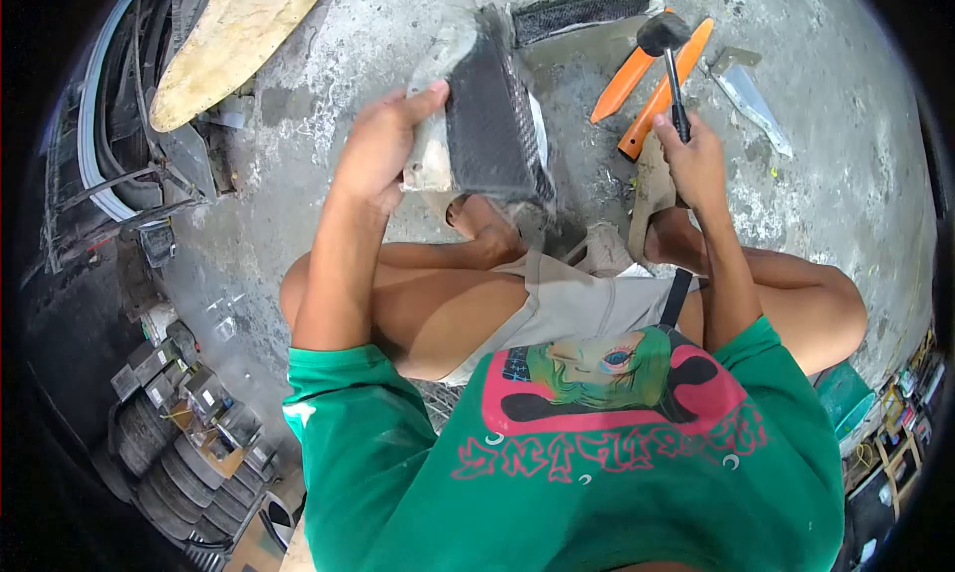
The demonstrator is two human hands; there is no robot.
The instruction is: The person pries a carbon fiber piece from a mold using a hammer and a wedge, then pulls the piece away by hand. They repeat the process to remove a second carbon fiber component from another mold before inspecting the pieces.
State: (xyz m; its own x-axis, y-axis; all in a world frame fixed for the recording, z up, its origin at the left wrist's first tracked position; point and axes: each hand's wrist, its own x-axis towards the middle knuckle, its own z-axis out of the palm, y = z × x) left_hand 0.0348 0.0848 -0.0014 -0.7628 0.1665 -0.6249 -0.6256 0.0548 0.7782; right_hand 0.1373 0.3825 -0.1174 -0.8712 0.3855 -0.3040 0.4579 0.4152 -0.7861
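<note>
A block-like piece with a dark woven face and a rough whitish side (492,119) is gripped at its left edge by my left hand (383,139), thumb on top. It is slightly blurred and tilted above the floor. My right hand (691,159) is closed round the handle of a mallet (664,35) with a black head, which points away from me. Two orange wedge-like tools (625,83) lie on the floor beside and beneath the mallet. To their right rests a pale metal blade-like tool (753,104). A dark woven strip (580,13) lies beyond the block.
A long yellowish board (234,40) lies at the upper left, near curved metal frames (92,139). Stacked dark round items (174,477) and boxes stand at the lower left. My crossed legs are on the concrete floor (274,164). A green container (844,398) sits at right.
</note>
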